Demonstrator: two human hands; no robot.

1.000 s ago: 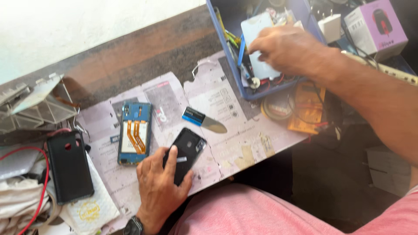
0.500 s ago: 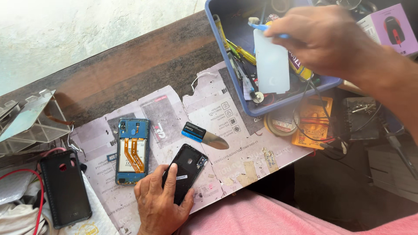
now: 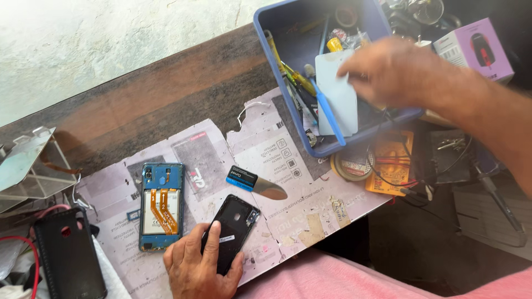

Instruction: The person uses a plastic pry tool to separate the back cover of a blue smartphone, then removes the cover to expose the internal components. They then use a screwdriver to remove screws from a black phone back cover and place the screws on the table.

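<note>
My left hand (image 3: 194, 266) lies at the bottom edge on a black phone back cover (image 3: 233, 230) and holds it flat against the printed paper mat (image 3: 277, 155). Left of it lies an opened blue phone (image 3: 160, 205) with orange flex cables showing. My right hand (image 3: 399, 72) hovers, blurred, over the blue plastic tray (image 3: 277, 61), its fingertips at the white card (image 3: 338, 99) inside. A blue stick tool (image 3: 328, 113) slants across that card to the tray's rim, just left of my fingertips. The blur hides whether the fingers touch it.
A metal pry tool with a blue handle (image 3: 255, 184) lies between the phone and the tray. Near it: tape roll (image 3: 352, 166), orange meter with leads (image 3: 393, 160), purple-and-white box (image 3: 474, 50). A black phone case (image 3: 69, 254) and clear stand (image 3: 27, 166) sit at left.
My right hand has moved right and lower within the tray. The blue stick tool, at its fingertips before, now slants across the white card. My left hand stays on the black cover.
</note>
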